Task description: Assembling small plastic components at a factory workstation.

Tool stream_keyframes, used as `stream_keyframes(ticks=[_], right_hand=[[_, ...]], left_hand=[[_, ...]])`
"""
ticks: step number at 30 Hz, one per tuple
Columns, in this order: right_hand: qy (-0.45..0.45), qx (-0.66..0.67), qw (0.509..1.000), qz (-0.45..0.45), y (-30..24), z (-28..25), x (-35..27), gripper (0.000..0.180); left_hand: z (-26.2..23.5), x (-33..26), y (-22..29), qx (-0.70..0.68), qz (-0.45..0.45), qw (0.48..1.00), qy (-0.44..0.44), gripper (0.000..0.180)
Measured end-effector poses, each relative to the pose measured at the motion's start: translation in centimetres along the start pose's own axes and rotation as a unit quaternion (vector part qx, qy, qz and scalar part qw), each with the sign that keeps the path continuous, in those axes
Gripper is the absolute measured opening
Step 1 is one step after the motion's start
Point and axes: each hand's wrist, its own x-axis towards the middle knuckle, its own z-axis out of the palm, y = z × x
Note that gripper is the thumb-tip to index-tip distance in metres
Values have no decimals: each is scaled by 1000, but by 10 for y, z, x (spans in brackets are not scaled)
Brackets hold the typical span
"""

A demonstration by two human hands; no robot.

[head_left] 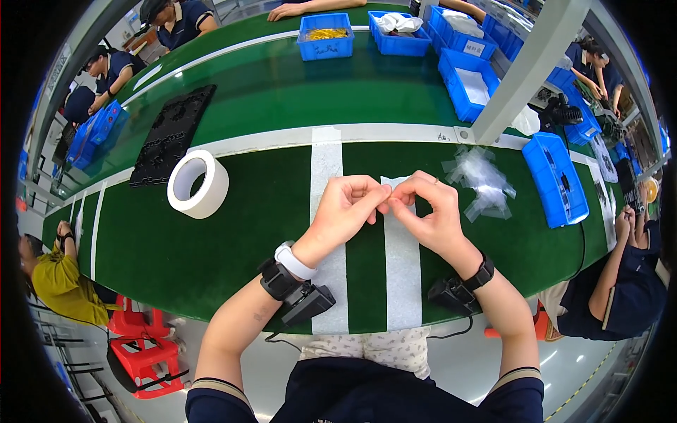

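- Currently the left hand [345,204] and the right hand [430,208] meet over the green conveyor table [268,233], fingertips pinched together on something very small and pale, probably a small clear bag [392,182] whose upper edge peeks out just above the thumbs.
- Both hands are curled closed, thumb against forefinger; the thing they pinch sits between them, above a white stripe on the belt.
- Judging by the layout, the work looks mid-way: a loose heap of clear plastic bags [481,180] lies just right of the hands and seems not yet handled, and no finished pile shows near the person.
- A roll of white tape [198,184] stands to the left, well apart from the hands, with a black moulded tray [173,134] behind it.
- A blue bin [557,180] lies near the bags on the right; more blue bins sit along the far side.
- Hard to make out: what exactly is between the fingertips, since the fingers cover nearly all of it.
- What the nearer blue bin contains is too small to read, and a grey post [532,67] cuts across the far right corner.
- Other workers at the rim are bent by the lens and partly cut off.
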Motion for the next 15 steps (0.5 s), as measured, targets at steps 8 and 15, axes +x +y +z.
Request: stream_keyframes(ticks=[8, 15], right_hand=[[0, -4, 999, -36, 2, 1, -1, 11], [-19, -27, 995, -92, 0, 2, -1, 13]], left_hand=[[1, -2, -1, -17, -15, 1000, 0, 22], [1, -3, 0, -44, -56, 997, -5, 22]])
